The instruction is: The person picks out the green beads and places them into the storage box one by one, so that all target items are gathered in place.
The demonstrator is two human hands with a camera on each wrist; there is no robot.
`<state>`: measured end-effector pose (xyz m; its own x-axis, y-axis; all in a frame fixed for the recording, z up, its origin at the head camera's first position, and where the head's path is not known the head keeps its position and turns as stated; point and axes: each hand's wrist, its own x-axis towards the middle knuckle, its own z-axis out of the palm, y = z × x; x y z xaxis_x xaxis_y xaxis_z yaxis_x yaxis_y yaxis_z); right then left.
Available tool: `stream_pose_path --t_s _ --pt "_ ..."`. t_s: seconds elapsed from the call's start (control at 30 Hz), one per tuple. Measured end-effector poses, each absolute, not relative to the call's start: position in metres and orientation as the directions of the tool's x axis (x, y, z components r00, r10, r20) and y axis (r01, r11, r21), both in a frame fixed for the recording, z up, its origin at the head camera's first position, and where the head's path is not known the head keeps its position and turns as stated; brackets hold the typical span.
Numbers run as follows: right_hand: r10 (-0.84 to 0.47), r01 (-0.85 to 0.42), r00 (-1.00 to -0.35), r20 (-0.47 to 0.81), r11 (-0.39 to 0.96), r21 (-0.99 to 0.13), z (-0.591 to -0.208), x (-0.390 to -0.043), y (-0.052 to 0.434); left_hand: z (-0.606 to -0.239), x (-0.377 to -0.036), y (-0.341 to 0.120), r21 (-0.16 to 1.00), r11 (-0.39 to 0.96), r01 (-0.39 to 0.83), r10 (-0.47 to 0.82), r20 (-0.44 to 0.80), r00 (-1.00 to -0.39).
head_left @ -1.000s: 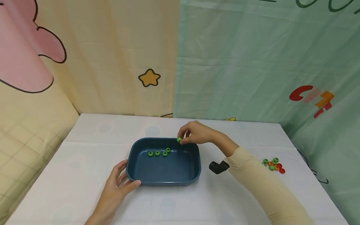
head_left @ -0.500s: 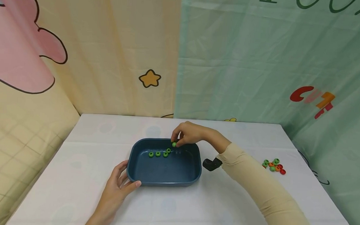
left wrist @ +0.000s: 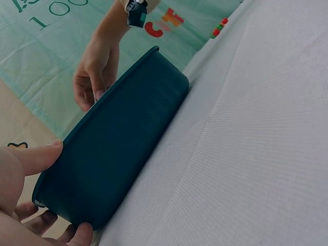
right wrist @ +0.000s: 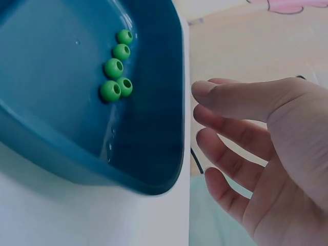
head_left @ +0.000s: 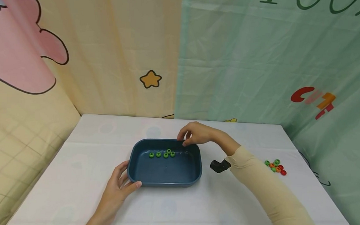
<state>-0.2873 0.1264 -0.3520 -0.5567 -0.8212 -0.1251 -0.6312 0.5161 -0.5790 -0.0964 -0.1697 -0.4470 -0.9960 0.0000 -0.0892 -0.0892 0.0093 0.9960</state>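
A dark blue rectangular tray (head_left: 165, 174) stands on the table, with several green beads (head_left: 166, 155) clustered on its floor toward the back. My left hand (head_left: 114, 185) holds the tray's left front corner. In the left wrist view, its thumb lies against the tray wall (left wrist: 120, 146), with the other fingers around the end. Above the tray's back right rim hovers my right hand (head_left: 198, 133), its fingers loosely bent. Nothing sits between those fingers in the right wrist view, where the hand (right wrist: 289, 154) is beside the rim and the holed green beads (right wrist: 110, 91) lie inside.
A loose pile of green, orange and red beads (head_left: 275, 166) lies on the right of the white-covered table (head_left: 74, 188). A black wrist-worn device (head_left: 220, 166) hangs below the right wrist. Printed curtains (head_left: 230, 61) rise behind the table.
My right hand moved left over the tray with a green bead, released it among the others, then drew back right. The left hand kept its place on the tray.
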Motion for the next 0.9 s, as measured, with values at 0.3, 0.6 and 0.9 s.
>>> stream_pose_path --t_s 0.3,0.6,0.9 --pt "-0.772 -0.554 -0.626 -0.106 0.537 -0.637 -0.352 -0.281 0.155 -0.448 -0.097 -0.167 0.997 0.002 -0.076 0.005 -0.076 -0.997" --pt "-0.695 -0.471 -0.712 -0.099 0.577 -0.668 -0.351 -0.275 0.185 -0.445 -0.096 -0.168 0.994 -0.003 -0.106 0.004 -0.106 -0.994" --pt "-0.629 -0.388 -0.772 -0.089 0.578 -0.718 -0.347 -0.267 0.217 -0.445 -0.096 -0.168 0.993 0.003 -0.12 0.003 -0.12 -0.993"
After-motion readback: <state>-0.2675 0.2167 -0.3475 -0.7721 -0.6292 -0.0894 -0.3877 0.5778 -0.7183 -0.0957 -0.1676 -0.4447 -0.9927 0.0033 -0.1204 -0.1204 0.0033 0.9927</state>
